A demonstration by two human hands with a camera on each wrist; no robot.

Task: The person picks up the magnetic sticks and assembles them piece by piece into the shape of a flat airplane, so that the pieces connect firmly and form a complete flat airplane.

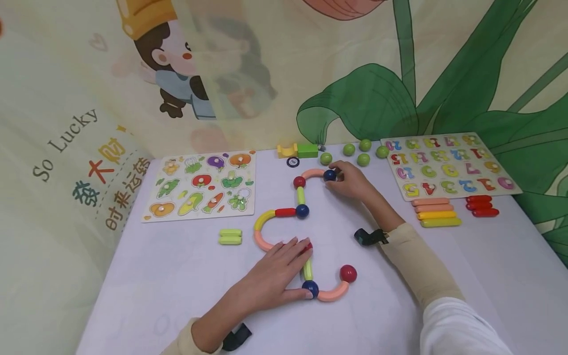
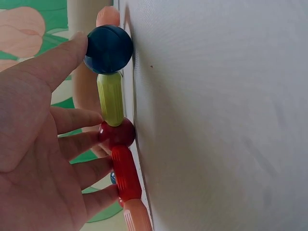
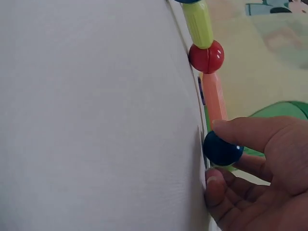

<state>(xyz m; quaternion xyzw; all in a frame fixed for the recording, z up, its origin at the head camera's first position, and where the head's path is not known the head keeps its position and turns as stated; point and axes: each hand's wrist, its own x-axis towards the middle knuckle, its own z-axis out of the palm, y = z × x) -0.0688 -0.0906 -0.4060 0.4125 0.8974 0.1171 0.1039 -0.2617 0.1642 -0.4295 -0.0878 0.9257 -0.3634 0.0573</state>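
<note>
A winding chain of magnetic rods and balls lies on the white table. My left hand rests along its lower part, fingers extended. In the left wrist view its thumb touches a dark blue ball, and its fingertips touch a red ball and a red rod; a yellow-green rod joins the two balls. At the chain's far end my right hand pinches another blue ball between thumb and fingers. That ball meets a curved pink rod, whose other end touches a red ball.
Left of the chain lie a vegetable puzzle board and two short green rods. A number puzzle board, several pink and yellow rods and red rods are right. Several green balls and toy blocks stand behind.
</note>
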